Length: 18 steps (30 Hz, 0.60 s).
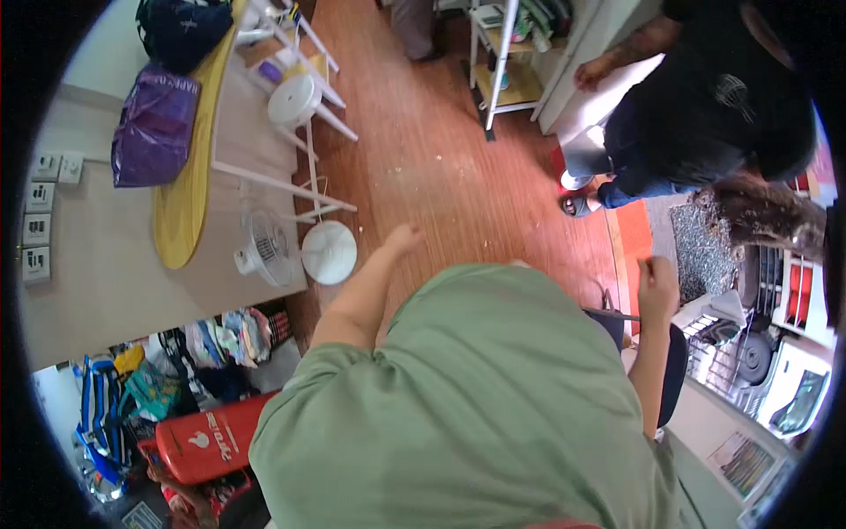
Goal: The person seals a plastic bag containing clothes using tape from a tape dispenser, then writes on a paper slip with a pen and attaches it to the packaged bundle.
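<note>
Over the wooden floor (432, 176), to the left of the green shirt (493, 379), my left hand (405, 238) hangs with its fingers curled; whether it holds anything is too small to tell. The white round fan base (330, 252) is the nearest object to it. On the right, my right hand (657, 284) is raised with its fingers bent in, near the orange mat (633, 236) and a dark chair (673, 375). Nothing can be made out between its fingers.
Another person (705, 106) in dark clothes stands at the upper right. A white stool (295, 100) and a yellow board (182, 212) with a purple bag (157, 128) are at the left. A red punching bag (211, 439) lies lower left. A white shelf (513, 88) stands ahead.
</note>
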Available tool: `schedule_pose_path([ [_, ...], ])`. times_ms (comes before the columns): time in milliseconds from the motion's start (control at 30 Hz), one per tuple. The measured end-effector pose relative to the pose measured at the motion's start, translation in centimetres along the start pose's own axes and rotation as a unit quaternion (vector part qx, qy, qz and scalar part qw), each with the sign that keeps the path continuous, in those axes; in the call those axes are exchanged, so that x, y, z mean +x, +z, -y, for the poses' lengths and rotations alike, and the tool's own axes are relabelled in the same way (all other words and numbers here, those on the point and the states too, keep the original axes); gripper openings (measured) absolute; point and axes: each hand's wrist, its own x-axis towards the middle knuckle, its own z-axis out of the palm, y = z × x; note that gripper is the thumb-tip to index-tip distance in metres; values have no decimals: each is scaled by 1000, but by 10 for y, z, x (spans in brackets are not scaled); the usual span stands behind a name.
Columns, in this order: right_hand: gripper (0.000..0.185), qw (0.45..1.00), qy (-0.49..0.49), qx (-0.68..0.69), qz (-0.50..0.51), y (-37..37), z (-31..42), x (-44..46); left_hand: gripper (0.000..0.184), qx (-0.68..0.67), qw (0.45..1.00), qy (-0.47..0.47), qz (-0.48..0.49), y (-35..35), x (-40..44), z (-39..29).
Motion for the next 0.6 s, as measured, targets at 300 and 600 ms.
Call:
schedule_pose_path([
  [300, 21, 973, -139, 0, 185, 177, 30, 238, 48, -277, 891, -297, -204, 23, -69, 146],
  [600, 28, 985, 15, -39, 166, 339, 43, 491, 40, -405, 786, -448, -134, 67, -135, 66],
])
